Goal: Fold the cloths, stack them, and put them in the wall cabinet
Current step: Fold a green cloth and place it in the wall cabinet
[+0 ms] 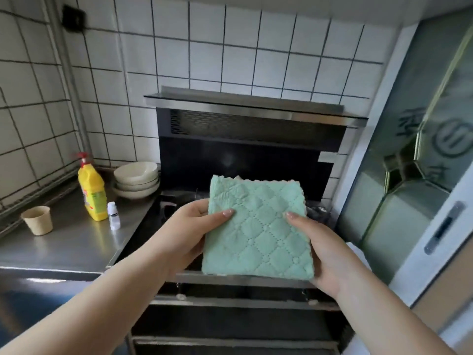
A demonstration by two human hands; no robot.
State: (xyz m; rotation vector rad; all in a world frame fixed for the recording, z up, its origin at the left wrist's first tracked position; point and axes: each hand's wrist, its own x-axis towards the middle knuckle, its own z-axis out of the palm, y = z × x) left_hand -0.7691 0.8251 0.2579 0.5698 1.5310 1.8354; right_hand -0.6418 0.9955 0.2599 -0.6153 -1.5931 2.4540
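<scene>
Left hand (190,228) grips the left edge of the folded green cloth stack (258,229), thumb on top, fingers curled under; right hand (321,254) holds the right edge the same way. Stack is mid-frame, held in the air over the stove (163,208), w/ a pale layer peeking out at its top edge; exact cloth count can't be told. Behind it the range hood (250,124). Left on the steel counter (66,242): 1 yellow soap bottle (92,193), 1 small white bottle (113,216), 1 paper cup (38,220), bowls (137,179) stacked, approx 3. Glass door (419,139) at frame right.
</scene>
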